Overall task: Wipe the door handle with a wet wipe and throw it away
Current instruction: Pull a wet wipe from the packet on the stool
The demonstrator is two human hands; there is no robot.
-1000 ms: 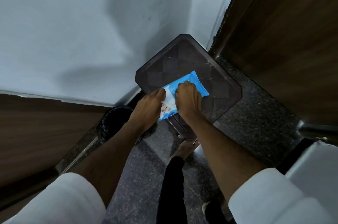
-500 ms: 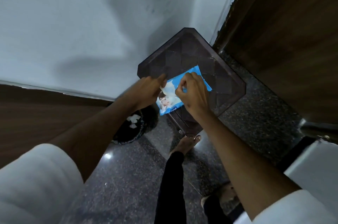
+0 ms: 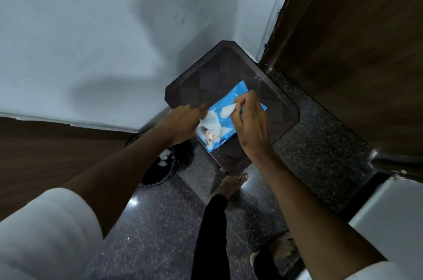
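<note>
A blue pack of wet wipes [image 3: 225,106] lies on a dark brown plastic stool [image 3: 201,87] in the corner. My left hand [image 3: 180,123] presses down on the pack's left end. My right hand [image 3: 248,123] is over the pack, and its fingertips pinch a white wipe [image 3: 226,111] that sticks out of the pack's opening. A black waste bin [image 3: 164,165] with white scraps inside stands on the floor left of the stool, partly hidden by my left forearm. The door handle is out of view.
A brown wooden door [image 3: 366,55] stands close on the right, a pale wall [image 3: 91,39] ahead. A brown wooden panel [image 3: 45,154] is at the left. The floor [image 3: 160,222] is dark speckled stone. My legs and bare feet are below the stool.
My right hand has lifted its fingers from flat on the pack and pinched a white wipe out of the opening. My left arm swung left, and the bin shows more.
</note>
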